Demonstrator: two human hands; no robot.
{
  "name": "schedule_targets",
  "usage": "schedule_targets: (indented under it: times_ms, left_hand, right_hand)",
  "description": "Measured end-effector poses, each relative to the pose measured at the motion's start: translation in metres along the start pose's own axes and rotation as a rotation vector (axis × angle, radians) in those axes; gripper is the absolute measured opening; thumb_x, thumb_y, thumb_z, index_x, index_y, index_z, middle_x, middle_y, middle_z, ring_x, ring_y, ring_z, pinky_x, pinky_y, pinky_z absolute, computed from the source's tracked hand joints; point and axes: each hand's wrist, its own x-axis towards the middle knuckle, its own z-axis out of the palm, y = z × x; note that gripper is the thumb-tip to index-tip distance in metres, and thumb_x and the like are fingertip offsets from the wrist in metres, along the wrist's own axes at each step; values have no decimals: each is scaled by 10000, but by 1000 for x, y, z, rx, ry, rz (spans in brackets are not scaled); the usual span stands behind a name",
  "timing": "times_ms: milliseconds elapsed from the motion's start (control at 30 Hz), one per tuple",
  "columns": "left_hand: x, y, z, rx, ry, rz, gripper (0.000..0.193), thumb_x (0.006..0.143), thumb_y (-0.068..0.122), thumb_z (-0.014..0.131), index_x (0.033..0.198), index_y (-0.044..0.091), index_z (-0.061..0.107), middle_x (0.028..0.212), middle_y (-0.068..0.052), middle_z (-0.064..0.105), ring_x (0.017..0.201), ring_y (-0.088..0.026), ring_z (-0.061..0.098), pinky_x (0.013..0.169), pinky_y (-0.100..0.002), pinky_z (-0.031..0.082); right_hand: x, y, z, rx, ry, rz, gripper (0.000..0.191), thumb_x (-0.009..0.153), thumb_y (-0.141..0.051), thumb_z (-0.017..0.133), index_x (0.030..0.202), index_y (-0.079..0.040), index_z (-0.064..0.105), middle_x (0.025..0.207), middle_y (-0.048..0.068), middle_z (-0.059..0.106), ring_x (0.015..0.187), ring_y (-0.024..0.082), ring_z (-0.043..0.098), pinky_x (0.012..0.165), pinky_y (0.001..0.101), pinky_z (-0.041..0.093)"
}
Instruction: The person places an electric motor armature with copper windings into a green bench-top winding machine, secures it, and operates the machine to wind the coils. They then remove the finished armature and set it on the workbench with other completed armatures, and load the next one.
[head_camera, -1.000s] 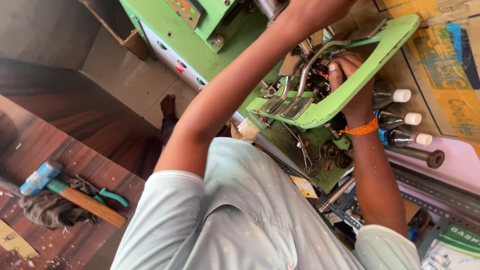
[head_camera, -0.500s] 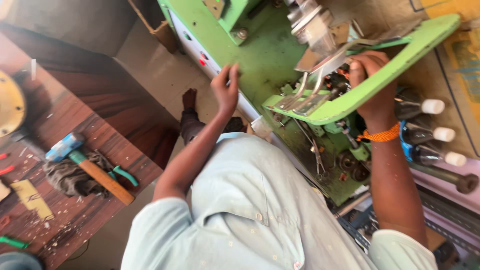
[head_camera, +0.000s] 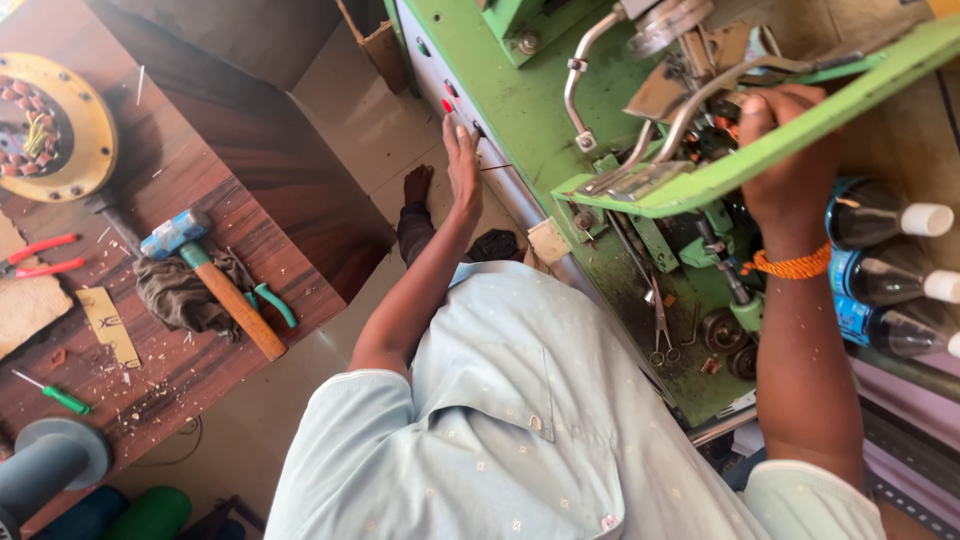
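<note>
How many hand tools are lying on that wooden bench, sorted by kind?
Hammer: 1
Pliers, red-handled and teal-handled: 2
Screwdriver, green-handled: 1
Total: 4

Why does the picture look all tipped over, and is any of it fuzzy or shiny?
Head view: the camera looks steeply down, so the green machine and wooden bench slant across the frame; daylight is soft and even, with dark shade under the bench edge; the left hand at the machine's front panel and the right hand look fairly sharp; small glints show on the dark bottles.
</note>
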Motion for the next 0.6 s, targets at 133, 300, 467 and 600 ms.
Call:
schedule_targets:
  times_ms: [133,300,467,600]
  left_hand:
    - [-9,9,-14,152,-135,217,703,1115,527,382,1683,207,117,1604,-189,422,1425,-326,536,1175,-432,399]
    - [-27,15,-53,341,-349,166,674,1087,477,351,1648,236,66,1178,-140,770,973,-292,732,925,-388,545]
    - [-41,0,-97,721,-323,185,621,1068,459,350,1624,266,153,1027,-140,799,768,-347,729,793,-440,549]
    - [-54,-15,-140,1025,-115,45,683,1050,543,389,1647,313,150,956,-261,730,937,-470,695,822,-545,516]
  right_hand:
    - [4,-4,5,13,18,-3,220,1089,-115,565,996,32,700,1013,204,677,1033,379,642,949,499,505]
    - [12,-19,7,28,5,56,293,1113,-148,597,882,15,672,887,189,652,963,404,636,865,512,495]
    - [19,-27,10,68,58,-5,269,1118,-140,596,915,6,693,956,178,671,942,403,638,839,504,498]
    - [22,-29,14,57,111,-29,230,1111,-161,627,971,-1,716,980,181,693,945,395,653,841,486,518]
